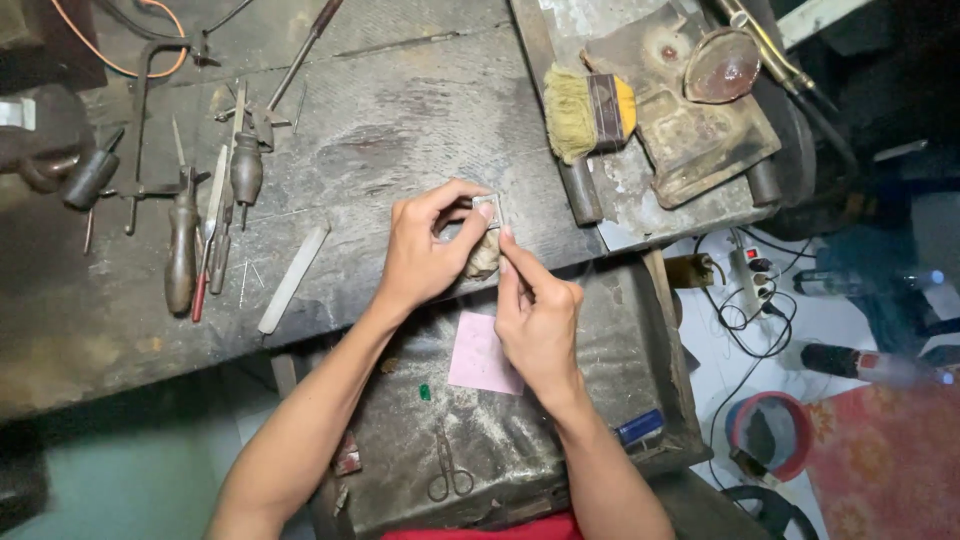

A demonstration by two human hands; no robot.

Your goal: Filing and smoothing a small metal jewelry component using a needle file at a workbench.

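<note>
Scissors [450,472] lie nearest, in the tray [620,330] under the desk's [400,110] front edge, with a pink paper [478,352] and a blue box [640,427] at the tray's right rim. Above the tray, the left hand [420,255] has its fingers closed on a small square frame [488,209]; the right hand [538,320] pinches its lower edge. A brush [590,112] lies at the desk's right end, files [200,220] at its left.
</note>
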